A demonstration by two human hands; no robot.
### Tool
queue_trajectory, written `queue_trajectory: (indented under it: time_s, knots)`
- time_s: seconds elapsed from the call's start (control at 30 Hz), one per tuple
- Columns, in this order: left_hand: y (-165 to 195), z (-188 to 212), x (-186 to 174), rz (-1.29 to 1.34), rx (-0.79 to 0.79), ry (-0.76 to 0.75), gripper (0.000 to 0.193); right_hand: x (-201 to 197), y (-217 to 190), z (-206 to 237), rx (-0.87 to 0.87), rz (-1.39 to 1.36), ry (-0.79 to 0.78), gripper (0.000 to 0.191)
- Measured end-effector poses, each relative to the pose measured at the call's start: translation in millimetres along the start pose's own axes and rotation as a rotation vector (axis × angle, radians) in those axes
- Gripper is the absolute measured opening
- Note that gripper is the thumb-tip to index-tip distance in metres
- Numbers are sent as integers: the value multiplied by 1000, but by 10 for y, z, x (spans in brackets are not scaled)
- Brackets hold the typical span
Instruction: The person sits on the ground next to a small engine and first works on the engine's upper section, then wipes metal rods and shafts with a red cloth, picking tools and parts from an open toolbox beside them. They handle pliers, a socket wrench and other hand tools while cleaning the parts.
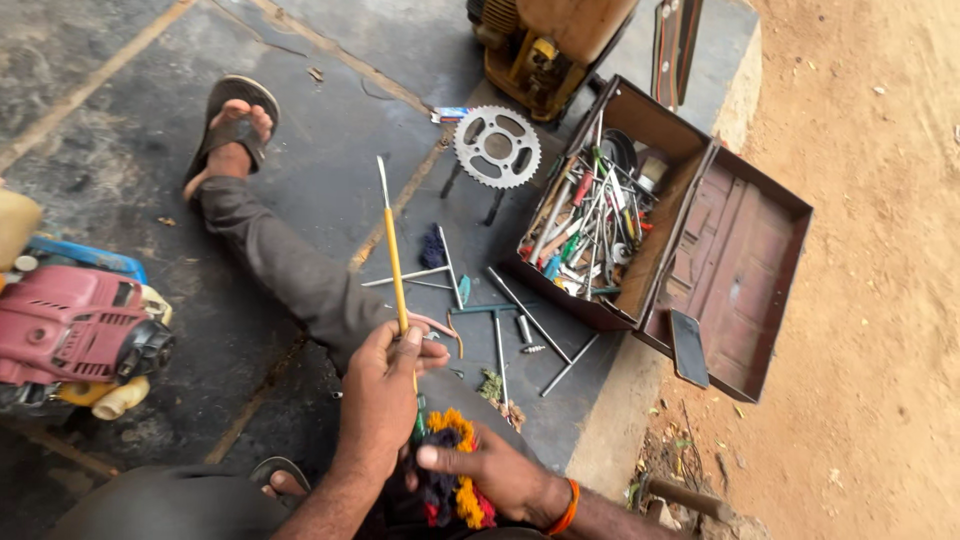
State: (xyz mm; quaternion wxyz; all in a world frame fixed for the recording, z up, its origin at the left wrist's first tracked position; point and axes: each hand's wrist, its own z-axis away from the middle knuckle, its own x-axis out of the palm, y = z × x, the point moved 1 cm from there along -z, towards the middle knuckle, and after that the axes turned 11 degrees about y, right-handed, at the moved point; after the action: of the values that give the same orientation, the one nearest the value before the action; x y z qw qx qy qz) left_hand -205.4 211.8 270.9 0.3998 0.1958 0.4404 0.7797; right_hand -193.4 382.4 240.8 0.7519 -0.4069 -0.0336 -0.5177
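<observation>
Two hands (385, 385), one screwdriver (394, 250), one sprocket (497, 147)

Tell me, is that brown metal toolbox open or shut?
Open. The toolbox has its lid swung flat onto the ground beside it, and the screwdrivers and other tools heaped inside are in plain view.

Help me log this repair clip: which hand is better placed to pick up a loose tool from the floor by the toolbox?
Probably the right hand: it only presses the colourful rag and lies nearer the T-handle wrench. The left hand has its grip closed around the yellow-handled screwdriver.
</observation>
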Motion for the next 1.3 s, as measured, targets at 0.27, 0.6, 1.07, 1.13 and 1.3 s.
queue_trajectory:
  time_s: [0.27, 0.6, 1.07, 1.13, 1.3]
  knots:
    - [-90, 46, 90, 20, 87, -125, 49, -522, -272, -84, -110, -36, 299, 33]
    - [128, 272, -516, -66, 90, 79, 55, -3485, -857, -1101, -382, 326, 1195, 50]
    - [-27, 352, -1172, -70, 7, 271, 49, -2261, 644, -1771, -352, 1097, 767, 32]
    - [-45, 360, -1213, -78, -11, 280, 48, -1949, 839, -1940, -548, 1390, 652, 32]
    - [-23, 376, -1272, -48, 51, 294, 48, -1587, 1105, -2255, -629, 1717, 509, 29]
